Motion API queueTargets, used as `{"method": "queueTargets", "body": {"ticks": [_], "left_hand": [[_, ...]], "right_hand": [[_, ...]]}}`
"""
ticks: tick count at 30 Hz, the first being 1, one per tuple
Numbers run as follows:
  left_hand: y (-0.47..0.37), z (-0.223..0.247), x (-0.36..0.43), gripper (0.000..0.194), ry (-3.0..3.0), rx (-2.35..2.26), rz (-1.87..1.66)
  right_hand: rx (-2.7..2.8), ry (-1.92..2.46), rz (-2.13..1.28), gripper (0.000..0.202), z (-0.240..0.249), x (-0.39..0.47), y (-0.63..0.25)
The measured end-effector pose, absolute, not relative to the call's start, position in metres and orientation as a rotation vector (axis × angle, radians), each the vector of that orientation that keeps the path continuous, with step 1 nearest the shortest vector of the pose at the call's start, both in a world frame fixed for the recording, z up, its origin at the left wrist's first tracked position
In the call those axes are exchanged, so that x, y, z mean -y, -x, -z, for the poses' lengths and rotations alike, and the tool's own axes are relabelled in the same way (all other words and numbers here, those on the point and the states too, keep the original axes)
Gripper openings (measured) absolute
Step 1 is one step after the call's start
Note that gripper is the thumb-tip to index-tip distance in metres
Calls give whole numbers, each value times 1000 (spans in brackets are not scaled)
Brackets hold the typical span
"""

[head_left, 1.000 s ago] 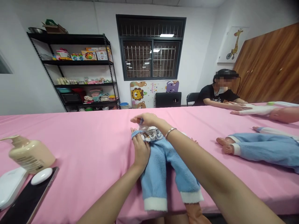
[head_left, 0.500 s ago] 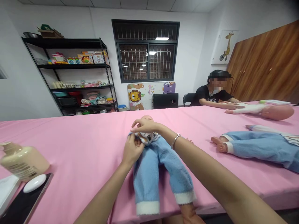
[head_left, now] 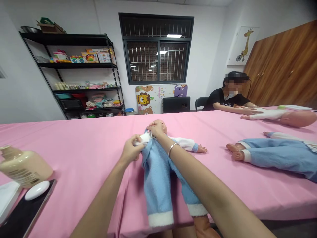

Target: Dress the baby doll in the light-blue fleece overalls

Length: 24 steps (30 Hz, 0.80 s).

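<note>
A baby doll [head_left: 161, 124] lies on its back on the pink-covered table, head away from me. It wears fluffy blue trousers [head_left: 158, 185] with white cuffs and a white top with a blue-cuffed sleeve [head_left: 186, 144] stretched out to the right. My left hand [head_left: 131, 148] is closed on the white sleeve at the doll's other side, with its fingers wrapped round the cloth. At the shoulder, near the doll's chin, my right hand [head_left: 156, 129] pinches the top's fabric. That hand and forearm hide much of the doll's chest and one trouser leg.
On the left stand a pump bottle [head_left: 26, 167] and a phone [head_left: 27, 211] with a white oval case [head_left: 37, 190] on it. At right lies another clothed doll [head_left: 277, 155]. Beyond it, a co-worker [head_left: 230, 96] touches a third doll [head_left: 294, 117].
My left hand has moved left and slightly up from the doll's small hand, and white sleeve now shows in its fingers. My right hand has shifted up towards the doll's chin. The view has tilted slightly.
</note>
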<state>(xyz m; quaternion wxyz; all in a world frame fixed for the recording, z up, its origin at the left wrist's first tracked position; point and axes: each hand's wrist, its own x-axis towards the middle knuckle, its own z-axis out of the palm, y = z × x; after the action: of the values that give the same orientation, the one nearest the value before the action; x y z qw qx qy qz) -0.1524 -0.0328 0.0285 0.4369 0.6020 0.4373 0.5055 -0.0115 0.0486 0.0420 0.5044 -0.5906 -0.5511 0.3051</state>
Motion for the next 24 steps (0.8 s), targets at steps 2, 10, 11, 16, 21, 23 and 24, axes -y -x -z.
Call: {"method": "queueTargets", "body": {"ticks": [2,10,11,16,21,23,24], "left_hand": [[174,-30,21,28,-1227,-999,-1294],[220,-6,-1,24,-1337,-1193,-951],[219,-5,0,30,-1427,-1292,-906],[210,1,0,47,-1869,-1600,-758],[200,9,-2,37,-2101,-2047,-786],[195,9,0,37,-2170,-2126,-946],[191,8,2,36,-2177,-2095,-1041]], "right_hand": [[1364,1437,-670,9,-29,-53,10],[1863,1457,-568,19,-33,-52,-18],[1924,1459,-568,15,-37,-51,-27],[1976,1500,-667,28,-34,-37,-79],[1702,1422,-866,44,13,-9,-118],[1628,1344,-986,48,30,5,-126],[1600,1301,-1028,49,35,12,-129]]}}
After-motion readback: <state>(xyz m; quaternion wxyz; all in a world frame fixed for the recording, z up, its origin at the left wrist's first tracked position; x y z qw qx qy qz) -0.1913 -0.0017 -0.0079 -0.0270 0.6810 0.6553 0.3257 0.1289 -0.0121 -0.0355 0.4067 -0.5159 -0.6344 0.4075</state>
